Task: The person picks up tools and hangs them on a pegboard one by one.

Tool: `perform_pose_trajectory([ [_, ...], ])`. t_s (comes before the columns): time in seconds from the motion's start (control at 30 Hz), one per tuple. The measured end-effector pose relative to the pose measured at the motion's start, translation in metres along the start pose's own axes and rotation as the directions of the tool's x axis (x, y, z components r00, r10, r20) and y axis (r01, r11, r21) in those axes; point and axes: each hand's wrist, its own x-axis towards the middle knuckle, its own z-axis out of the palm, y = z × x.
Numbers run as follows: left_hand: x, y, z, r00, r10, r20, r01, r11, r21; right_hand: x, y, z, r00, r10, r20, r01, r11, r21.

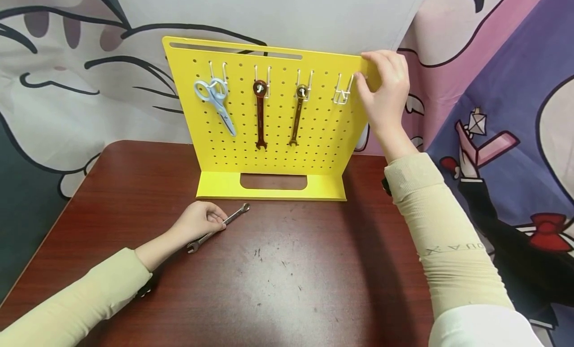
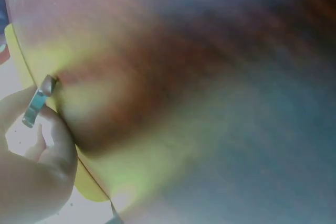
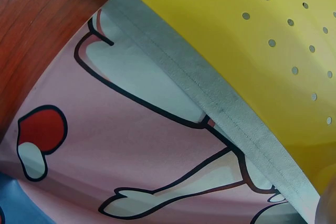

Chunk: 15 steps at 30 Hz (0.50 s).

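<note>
My left hand (image 1: 202, 222) pinches a silver combination wrench (image 1: 235, 215) low over the table, its open jaw toward me and its ring end toward the board. In the left wrist view the wrench (image 2: 35, 107) pokes out past the fingers of that hand (image 2: 42, 166). At the upper right corner of a yellow pegboard (image 1: 278, 122), my right hand (image 1: 387, 87) grips the edge, thumb in front near a white wire hook (image 1: 342, 95) that holds nothing. Only a sliver of this hand (image 3: 326, 205) shows beside the pegboard (image 3: 236, 45) in the right wrist view.
Light blue scissors (image 1: 219, 105), a dark wrench (image 1: 260, 117) and a smaller wrench (image 1: 298, 117) hang from other hooks on the board. The board stands on its yellow base (image 1: 215, 186) on a reddish-brown table (image 1: 287, 267). Behind hangs a cartoon-printed cloth (image 1: 148, 97).
</note>
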Motion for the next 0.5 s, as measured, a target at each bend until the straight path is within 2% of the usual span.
perform_pose_trajectory([
  [0.23, 0.001, -0.001, 0.001, 1.0, 0.008, -0.01, -0.009, 1.0, -0.023, 0.0, 0.0, -0.001, 1.0, 0.013, 0.017, -0.013, 1.0, -0.011],
  [0.5, 0.005, 0.013, 0.003, 0.998, -0.007, -0.062, 0.006, 1.0, -0.018, 0.001, -0.002, -0.001, 0.996, 0.082, 0.024, -0.082, 0.997, 0.002],
])
